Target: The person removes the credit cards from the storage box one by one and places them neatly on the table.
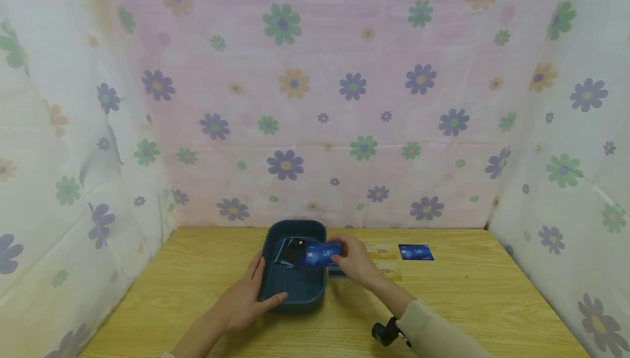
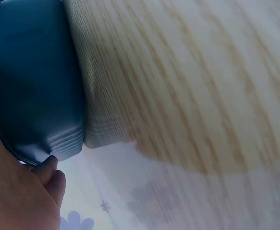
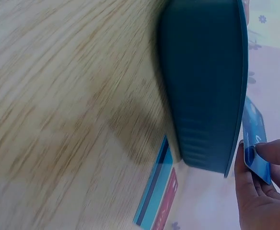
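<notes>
A dark teal plastic bin (image 1: pixel 293 291) stands on the table, with several black and blue-edged cards (image 1: pixel 290 252) lying inside. My left hand (image 1: pixel 241 300) holds the bin at its left side, its thumb over the near rim. Between thumb and fingers, my right hand (image 1: pixel 356 260) pinches a blue VIP card (image 1: pixel 320 253) above the bin's right rim. In the right wrist view, the pinched card (image 3: pixel 255 139) is seen tilted beside the rim. Farther right lies another blue VIP card (image 1: pixel 415 252); gold cards (image 1: pixel 386 251) are partly behind the right hand.
Beside the bin's base, a light blue card with a dark stripe (image 3: pixel 152 191) and a red card (image 3: pixel 166 199) lie on the wooden table (image 1: pixel 472 298). A small black device (image 1: pixel 386 332) is by the right sleeve. Flowered cloth (image 1: pixel 325 95) encloses the back and sides.
</notes>
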A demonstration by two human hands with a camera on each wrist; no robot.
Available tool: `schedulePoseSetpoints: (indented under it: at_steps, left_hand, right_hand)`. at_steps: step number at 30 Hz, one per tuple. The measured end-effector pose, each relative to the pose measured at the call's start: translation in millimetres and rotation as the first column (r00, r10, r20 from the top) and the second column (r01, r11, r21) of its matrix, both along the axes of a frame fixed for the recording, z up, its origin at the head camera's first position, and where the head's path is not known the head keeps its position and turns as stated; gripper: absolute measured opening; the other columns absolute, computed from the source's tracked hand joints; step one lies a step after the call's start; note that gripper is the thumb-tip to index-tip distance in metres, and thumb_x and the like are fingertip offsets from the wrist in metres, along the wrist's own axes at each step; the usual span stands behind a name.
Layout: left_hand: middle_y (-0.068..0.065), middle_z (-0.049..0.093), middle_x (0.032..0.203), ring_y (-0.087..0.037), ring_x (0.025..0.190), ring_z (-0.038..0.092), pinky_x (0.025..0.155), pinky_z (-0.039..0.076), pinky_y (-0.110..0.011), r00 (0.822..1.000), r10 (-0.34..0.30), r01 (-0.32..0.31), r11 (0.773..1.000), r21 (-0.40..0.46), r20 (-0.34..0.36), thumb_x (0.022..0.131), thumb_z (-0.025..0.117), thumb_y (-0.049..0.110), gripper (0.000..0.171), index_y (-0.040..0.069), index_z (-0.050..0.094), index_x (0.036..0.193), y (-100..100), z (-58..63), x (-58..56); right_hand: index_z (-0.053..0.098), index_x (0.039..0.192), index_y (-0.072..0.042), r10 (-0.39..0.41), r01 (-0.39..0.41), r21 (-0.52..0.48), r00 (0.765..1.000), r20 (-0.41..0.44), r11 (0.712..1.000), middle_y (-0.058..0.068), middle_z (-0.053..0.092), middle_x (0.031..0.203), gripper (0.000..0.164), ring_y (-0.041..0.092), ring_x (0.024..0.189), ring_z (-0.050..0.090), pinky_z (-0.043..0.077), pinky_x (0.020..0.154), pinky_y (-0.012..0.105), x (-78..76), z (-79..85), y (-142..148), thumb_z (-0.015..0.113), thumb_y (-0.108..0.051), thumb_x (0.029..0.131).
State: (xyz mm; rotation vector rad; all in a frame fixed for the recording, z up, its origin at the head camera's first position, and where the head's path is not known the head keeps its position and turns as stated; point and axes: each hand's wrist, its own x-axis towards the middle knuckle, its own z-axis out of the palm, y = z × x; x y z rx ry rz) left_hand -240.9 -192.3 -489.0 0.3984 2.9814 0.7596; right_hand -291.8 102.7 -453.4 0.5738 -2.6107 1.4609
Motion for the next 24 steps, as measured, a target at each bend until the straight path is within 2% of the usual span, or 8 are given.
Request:
schedulePoseSetpoints:
  at_steps: [2, 5, 12, 15, 20, 24]
  left_hand:
    - [-0.015, 0.003, 0.172, -0.045, 0.145, 0.038, 0.109, 0.04, -0.061, 1.0, -0.002, 0.002, 1.0, 0.001, 0.0, 0.089, 0.055, 0.079, 0.117, 0.002, 0.01, 0.164, 0, 0.8, 0.6]
    - [-0.017, 0.003, 0.172, -0.046, 0.144, 0.039, 0.109, 0.041, -0.061, 1.0, -0.008, 0.008, 1.0, 0.008, 0.0, 0.089, 0.055, 0.078, 0.116, 0.001, 0.009, 0.164, 1, 3.0, 2.1]
    - [-0.016, 0.003, 0.172, -0.046, 0.141, 0.043, 0.106, 0.043, -0.06, 1.0, -0.006, 0.006, 1.0, 0.005, 0.005, 0.09, 0.055, 0.078, 0.116, 0.002, 0.009, 0.164, 0, 3.1, 1.7]
    - [-0.016, 0.003, 0.172, -0.045, 0.142, 0.043, 0.107, 0.043, -0.059, 1.0, -0.002, 0.002, 1.0, 0.002, 0.007, 0.089, 0.055, 0.078, 0.116, 0.002, 0.008, 0.164, 0, 2.2, 0.8]
    - [-0.018, 0.003, 0.171, -0.047, 0.14, 0.043, 0.105, 0.044, -0.059, 1.0, -0.01, 0.01, 1.0, 0.009, 0.004, 0.09, 0.056, 0.076, 0.115, 0.001, 0.009, 0.164, 1, 3.9, 1.6]
    - [-0.018, 0.002, 0.171, -0.047, 0.141, 0.043, 0.105, 0.044, -0.059, 1.0, -0.013, 0.013, 1.0, 0.01, 0.007, 0.091, 0.055, 0.075, 0.114, 0.0, 0.009, 0.163, 1, 5.8, 2.7]
  right_hand:
    - [0.069, 0.123, 0.0, -0.006, 0.006, -0.011, 1.0, 0.013, 1.0, 0.013, 0.068, 0.111, 0.033, 0.021, 0.089, 0.061, 0.055, 0.075, 0.035, 0.6, -0.1, 4, 0.068, 0.009, 0.091]
    - [0.069, 0.122, -0.002, -0.01, 0.011, -0.032, 0.999, 0.042, 0.999, 0.017, 0.068, 0.121, 0.033, 0.024, 0.097, 0.066, 0.059, 0.081, 0.039, 0.9, -0.3, 10, 0.067, 0.009, 0.091]
    - [0.069, 0.122, -0.002, -0.03, 0.031, -0.019, 0.999, 0.027, 0.999, 0.016, 0.068, 0.123, 0.033, 0.027, 0.101, 0.064, 0.057, 0.088, 0.046, -0.2, -1.7, 22, 0.068, 0.009, 0.091]
    - [0.069, 0.122, -0.002, -0.034, 0.035, -0.019, 0.999, 0.024, 0.999, 0.015, 0.067, 0.125, 0.033, 0.025, 0.097, 0.061, 0.056, 0.084, 0.041, 0.1, -2.6, 27, 0.068, 0.009, 0.091]
    - [0.068, 0.124, -0.002, -0.033, 0.038, -0.065, 0.996, 0.078, 0.997, 0.015, 0.066, 0.121, 0.036, 0.02, 0.079, 0.053, 0.048, 0.065, 0.029, 2.5, -3.2, 40, 0.066, 0.012, 0.091]
    - [0.069, 0.122, -0.002, -0.055, 0.062, -0.075, 0.994, 0.092, 0.995, 0.015, 0.066, 0.119, 0.035, 0.019, 0.075, 0.052, 0.046, 0.061, 0.028, 5.2, -4.1, 53, 0.065, 0.013, 0.091]
